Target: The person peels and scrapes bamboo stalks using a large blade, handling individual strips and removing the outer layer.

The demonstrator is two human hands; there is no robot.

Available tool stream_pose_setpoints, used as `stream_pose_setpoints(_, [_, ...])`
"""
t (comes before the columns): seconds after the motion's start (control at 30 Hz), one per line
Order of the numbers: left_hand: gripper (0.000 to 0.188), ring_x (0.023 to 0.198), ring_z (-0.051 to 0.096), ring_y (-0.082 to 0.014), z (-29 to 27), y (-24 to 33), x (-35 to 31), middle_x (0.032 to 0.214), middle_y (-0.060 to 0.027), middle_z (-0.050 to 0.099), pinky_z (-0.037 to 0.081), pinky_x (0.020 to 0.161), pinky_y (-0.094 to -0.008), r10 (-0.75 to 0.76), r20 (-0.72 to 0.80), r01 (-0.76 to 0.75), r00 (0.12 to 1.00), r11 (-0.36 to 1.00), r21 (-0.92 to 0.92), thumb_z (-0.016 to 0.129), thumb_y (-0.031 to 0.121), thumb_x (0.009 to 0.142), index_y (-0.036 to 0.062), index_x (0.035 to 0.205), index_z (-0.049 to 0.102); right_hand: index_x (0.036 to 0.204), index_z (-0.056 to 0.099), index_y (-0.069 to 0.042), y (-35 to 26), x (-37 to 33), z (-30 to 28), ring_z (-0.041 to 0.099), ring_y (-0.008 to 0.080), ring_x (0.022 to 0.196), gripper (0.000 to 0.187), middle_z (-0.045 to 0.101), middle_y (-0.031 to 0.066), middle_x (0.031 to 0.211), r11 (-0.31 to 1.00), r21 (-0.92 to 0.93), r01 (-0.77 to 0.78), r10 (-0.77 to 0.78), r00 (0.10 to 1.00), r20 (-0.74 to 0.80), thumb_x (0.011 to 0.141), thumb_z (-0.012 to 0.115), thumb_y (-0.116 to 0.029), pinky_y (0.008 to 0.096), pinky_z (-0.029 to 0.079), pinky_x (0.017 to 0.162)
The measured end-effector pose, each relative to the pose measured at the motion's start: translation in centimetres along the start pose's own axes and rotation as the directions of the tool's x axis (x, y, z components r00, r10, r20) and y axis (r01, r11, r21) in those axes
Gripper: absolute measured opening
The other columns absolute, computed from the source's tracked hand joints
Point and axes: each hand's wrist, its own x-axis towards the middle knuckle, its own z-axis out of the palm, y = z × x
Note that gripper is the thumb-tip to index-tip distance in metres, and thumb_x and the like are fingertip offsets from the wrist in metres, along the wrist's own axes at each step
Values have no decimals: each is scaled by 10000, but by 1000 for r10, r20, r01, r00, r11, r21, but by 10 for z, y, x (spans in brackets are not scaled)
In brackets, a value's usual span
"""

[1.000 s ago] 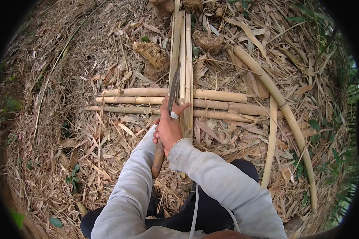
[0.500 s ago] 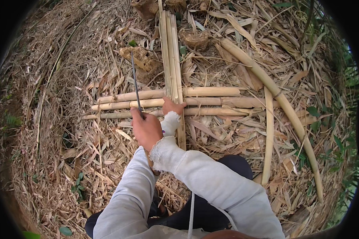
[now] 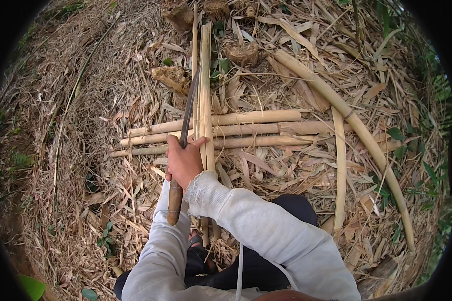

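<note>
My right hand (image 3: pixel 184 163) is closed round a machete (image 3: pixel 190 108), its dark blade pointing away along the left side of split bamboo strips (image 3: pixel 206 85). The wooden handle (image 3: pixel 175 203) sticks out below that hand. My left hand (image 3: pixel 202 142) lies mostly hidden under the right one. A digit of it shows across the strips, gripping them. My right forearm crosses over the left. The pale strips run lengthwise away from me, across several bamboo poles (image 3: pixel 256 117) lying crosswise on the ground.
A long curved bamboo pole (image 3: pixel 331 103) and a flat bamboo piece (image 3: pixel 339 170) lie to the right. Cut stumps (image 3: pixel 172 78) stand beyond the poles. Dry leaves and husks (image 3: pixel 95 165) cover the ground, with green plants (image 3: pixel 439 180) at the right edge.
The strips have shifted left and toward me, along with my left hand. The machete has swung rightward so its blade now lies against the strips, and its handle shows more fully.
</note>
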Motion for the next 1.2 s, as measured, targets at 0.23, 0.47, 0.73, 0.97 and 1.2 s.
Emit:
stream_pose_setpoints(0.23, [556, 841, 666, -266, 15, 5, -10, 952, -157, 680, 526, 780, -397, 390, -340, -74, 856, 742, 666, 791, 247, 660, -21, 1093, 569, 736, 539, 63, -3, -12, 6, 530, 210, 401, 505, 511, 101, 535, 998, -36, -46, 49, 995, 88, 897, 521, -415, 340, 455, 374])
stream_pose_setpoints(0.47, [629, 986, 607, -452, 64, 10, -10, 1064, -298, 625, 486, 863, -464, 448, -373, 23, 812, 615, 788, 808, 358, 689, -56, 1054, 507, 739, 510, 31, -6, -10, -2, 478, 163, 372, 442, 449, 46, 511, 994, 65, -91, 85, 992, 88, 894, 552, -381, 327, 424, 330])
stream_pose_setpoints(0.73, [545, 789, 659, -365, 1, 28, -36, 791, -198, 666, 511, 721, -414, 353, -320, 144, 879, 445, 884, 606, 508, 874, -35, 913, 639, 765, 494, -10, -10, 0, -10, 430, 154, 377, 348, 415, 25, 544, 972, 226, -63, 59, 998, 25, 900, 532, -328, 328, 405, 348])
stream_pose_setpoints(0.97, [466, 536, 622, -106, -102, 129, -203, 657, -76, 678, 483, 519, -243, 494, -517, 41, 699, 694, 719, 534, 368, 983, -6, 772, 716, 804, 456, -64, -13, 26, -18, 402, 114, 443, 281, 350, -17, 538, 906, 369, -205, 197, 979, 62, 924, 512, -312, 330, 413, 415])
stream_pose_setpoints(1.2, [215, 780, 679, -190, 13, 265, -338, 924, -115, 673, 535, 686, -279, 660, 118, -473, 742, 392, 789, 542, -4, 922, -23, 1128, 598, 857, 427, -76, 28, 122, -15, 477, 243, 471, 164, 374, 40, 535, 846, 439, -302, 337, 941, -3, 865, 441, -238, 463, 495, 542])
